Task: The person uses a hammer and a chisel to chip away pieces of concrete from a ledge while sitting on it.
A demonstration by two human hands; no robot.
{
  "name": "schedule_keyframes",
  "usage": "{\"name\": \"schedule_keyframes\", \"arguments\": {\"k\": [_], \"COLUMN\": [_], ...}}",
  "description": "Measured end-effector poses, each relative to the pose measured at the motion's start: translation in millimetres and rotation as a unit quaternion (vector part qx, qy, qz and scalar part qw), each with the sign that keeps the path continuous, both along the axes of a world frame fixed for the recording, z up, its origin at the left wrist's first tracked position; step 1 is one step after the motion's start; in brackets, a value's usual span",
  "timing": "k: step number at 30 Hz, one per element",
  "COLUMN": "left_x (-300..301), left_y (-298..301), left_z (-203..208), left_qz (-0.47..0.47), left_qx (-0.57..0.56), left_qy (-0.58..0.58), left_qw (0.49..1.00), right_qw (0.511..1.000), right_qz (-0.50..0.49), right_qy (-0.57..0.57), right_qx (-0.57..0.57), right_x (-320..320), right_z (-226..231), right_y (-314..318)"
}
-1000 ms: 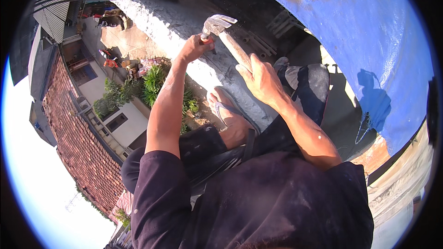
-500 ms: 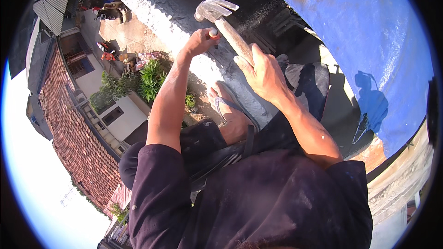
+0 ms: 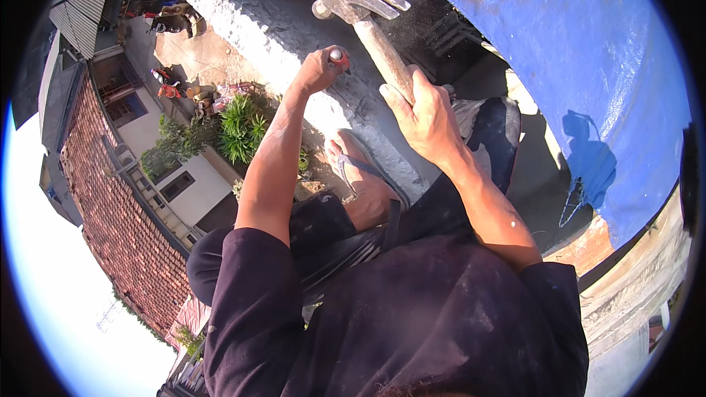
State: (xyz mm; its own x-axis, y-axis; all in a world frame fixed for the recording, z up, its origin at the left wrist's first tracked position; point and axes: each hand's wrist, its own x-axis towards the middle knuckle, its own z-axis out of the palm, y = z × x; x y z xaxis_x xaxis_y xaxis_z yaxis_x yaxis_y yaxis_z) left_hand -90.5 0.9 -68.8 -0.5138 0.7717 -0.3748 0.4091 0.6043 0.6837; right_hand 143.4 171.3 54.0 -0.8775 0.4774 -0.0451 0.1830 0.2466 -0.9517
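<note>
My right hand [image 3: 430, 117] is wrapped round the wooden handle of a claw hammer [image 3: 382, 55]. Its worn metal head is up in the air, ahead and to the right of my left hand [image 3: 316, 72]. That hand is closed round a red-handled chisel [image 3: 338, 57], whose round metal top points up at me. Fingers and handle hide the chisel's lower end. Beneath it runs the rough, chipped white top of a wall [image 3: 268, 40]. Hammer head and chisel are apart.
My foot in a flip-flop [image 3: 360, 176] rests on the wall top. To the left is a drop to a yard with plants [image 3: 241, 129], parked motorbikes [image 3: 169, 82] and a tiled-roof house [image 3: 121, 206]. A blue tarp [image 3: 544, 37] hangs at right, beside a dark recess.
The hammer has come up and slightly right, its head farther from the chisel. My left hand has stayed nearly in place, with the chisel's top now tipped more toward me.
</note>
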Motion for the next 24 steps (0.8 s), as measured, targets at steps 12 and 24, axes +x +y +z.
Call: {"name": "schedule_keyframes", "arguments": {"k": [12,24], "left_x": [-6,-12], "left_y": [16,20], "left_z": [-21,-36], "left_qz": [-0.073,-0.074], "left_qx": [-0.091,-0.108], "left_qy": [0.001,-0.048], "left_qw": [0.993,0.990], "right_qw": [0.983,0.974], "right_qz": [-0.104,-0.118], "right_qy": [-0.085,-0.043], "right_qx": [-0.124,-0.190], "right_x": [12,-2], "right_z": [-35,4], "right_y": [22,32]}}
